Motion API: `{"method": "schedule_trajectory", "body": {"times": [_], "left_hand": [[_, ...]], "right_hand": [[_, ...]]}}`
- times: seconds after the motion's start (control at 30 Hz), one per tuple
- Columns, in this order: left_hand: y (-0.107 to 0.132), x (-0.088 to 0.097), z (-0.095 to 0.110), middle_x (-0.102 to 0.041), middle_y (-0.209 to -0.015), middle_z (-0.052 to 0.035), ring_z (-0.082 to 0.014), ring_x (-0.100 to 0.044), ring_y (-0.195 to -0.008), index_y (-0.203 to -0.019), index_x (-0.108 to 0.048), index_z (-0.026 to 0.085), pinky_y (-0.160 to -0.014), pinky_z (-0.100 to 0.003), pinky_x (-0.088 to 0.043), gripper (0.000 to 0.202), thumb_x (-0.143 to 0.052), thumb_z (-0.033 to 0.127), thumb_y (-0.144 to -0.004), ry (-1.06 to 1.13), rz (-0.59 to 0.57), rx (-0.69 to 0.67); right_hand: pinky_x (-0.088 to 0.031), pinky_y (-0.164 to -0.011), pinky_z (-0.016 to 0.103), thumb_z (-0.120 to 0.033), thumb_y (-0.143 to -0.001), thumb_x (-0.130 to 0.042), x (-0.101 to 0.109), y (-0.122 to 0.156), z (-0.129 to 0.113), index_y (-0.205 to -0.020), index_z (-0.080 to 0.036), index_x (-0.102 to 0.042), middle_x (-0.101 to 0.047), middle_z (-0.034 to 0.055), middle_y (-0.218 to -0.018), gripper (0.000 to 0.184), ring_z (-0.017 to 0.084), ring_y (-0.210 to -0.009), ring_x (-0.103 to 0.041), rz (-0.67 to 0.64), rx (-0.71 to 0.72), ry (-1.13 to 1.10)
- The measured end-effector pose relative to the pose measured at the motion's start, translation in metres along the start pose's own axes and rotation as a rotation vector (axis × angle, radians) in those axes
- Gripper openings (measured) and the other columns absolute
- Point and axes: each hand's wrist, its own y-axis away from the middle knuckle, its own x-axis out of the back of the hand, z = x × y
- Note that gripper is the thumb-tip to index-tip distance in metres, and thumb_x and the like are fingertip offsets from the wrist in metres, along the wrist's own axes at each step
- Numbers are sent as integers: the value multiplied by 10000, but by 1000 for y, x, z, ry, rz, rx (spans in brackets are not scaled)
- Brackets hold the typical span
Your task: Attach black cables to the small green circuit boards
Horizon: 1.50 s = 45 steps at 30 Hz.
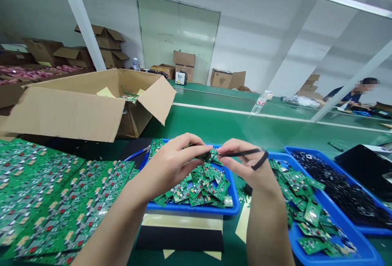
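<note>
Occupying the near part of the green-topped bench (211, 123), a rectangular blue plastic tray (199, 207) loaded with loose green circuit boards (196, 184) sits below the left hand (174, 157) and the right hand (245, 160), which obscure part of its far rim. Large green circuit panels (36, 200) lie toward the near left corner of the bench; the left forearm (122, 213) crosses in front of them. Behind these panels stands an open brown cardboard box (61, 112) with its flaps spread outward. A tool with blue handles (137, 153) rests at the left rim of the tray. Toward the near right corner are a second blue tray (367, 245), also carrying green boards, and a third blue tray (372, 231) filled with small black parts (339, 180). A clear plastic bottle (259, 102) stands toward the far edge.

Left hand: nearly closed, pinching a small green circuit board (206, 156) above the tray; the grip conceals much of the board. Right hand: closed at the tips, gripping a narrow black strip (241, 153), its outer end bent back. The inner end of the strip points at the held board; contact between the two cannot be determined.
</note>
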Motion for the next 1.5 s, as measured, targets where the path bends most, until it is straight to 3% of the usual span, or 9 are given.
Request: {"method": "schedule_trajectory", "body": {"times": [0.47,0.67,0.83,1.0,1.07,1.2,1.27,1.43,1.5], "left_hand": [[1,-2,-4,-606,-986,-54,-141,-610,-872,-1197,-597,203,-744,-239,-538,333,-616,134,-872,55,151,59],[0,-2,-5,-616,-977,-58,-150,-618,-878,-1209,-607,228,-755,-259,-551,318,-597,190,-894,120,174,66],[-1,-2,-6,-619,-967,-54,-142,-619,-868,-1204,-616,230,-755,-249,-548,320,-610,192,-886,195,153,59],[-1,-2,-6,-607,-995,-58,-139,-610,-891,-1214,-602,215,-765,-240,-545,344,-618,157,-876,196,192,57],[-1,0,-4,-605,-991,-55,-141,-610,-889,-1203,-608,218,-766,-241,-550,342,-630,155,-867,200,216,59],[-1,3,0,-609,-1007,-58,-153,-620,-918,-1187,-613,242,-781,-255,-561,336,-620,133,-870,213,200,13],[0,1,1,-609,-1032,-61,-156,-624,-943,-1196,-603,252,-797,-262,-562,349,-614,121,-873,193,177,-9],[0,-6,-1,-589,-1048,-58,-146,-613,-961,-1196,-585,247,-815,-255,-548,364,-592,77,-874,82,155,-18],[-1,-6,-2,-581,-1044,-58,-144,-607,-962,-1191,-583,234,-817,-251,-542,354,-585,73,-876,42,158,-21]], "right_hand": [[-533,-618,273,-73,-811,-604,-24,-3,-9,-865,-191,-679,-674,24,-735,150,131,-672,-625,85,377,181],[-517,-554,253,-102,-822,-608,-25,-4,-8,-876,-206,-696,-667,28,-736,147,132,-651,-617,76,339,173],[-544,-658,263,-84,-839,-594,-16,0,-10,-935,-208,-684,-681,26,-803,181,125,-731,-636,-44,322,166],[-588,-759,313,-141,-829,-592,17,7,4,-1238,-231,-565,-696,51,-975,420,151,-859,-677,-258,-12,225],[-589,-751,335,-177,-834,-578,34,5,18,-1233,-214,-572,-702,59,-943,401,161,-839,-682,-157,-125,274],[-580,-720,352,-247,-814,-588,54,-4,42,-1027,-151,-648,-700,54,-810,241,166,-734,-684,344,-173,218],[-574,-691,336,-286,-822,-594,49,-6,39,-935,-148,-669,-698,49,-771,194,162,-696,-677,414,-168,169],[-521,-677,275,-333,-879,-549,7,-3,1,-831,-172,-681,-696,41,-787,213,151,-738,-645,-183,-99,135],[-479,-623,245,-329,-884,-545,-8,-2,-10,-766,-173,-642,-649,14,-718,218,127,-669,-588,-268,-71,153]]}}
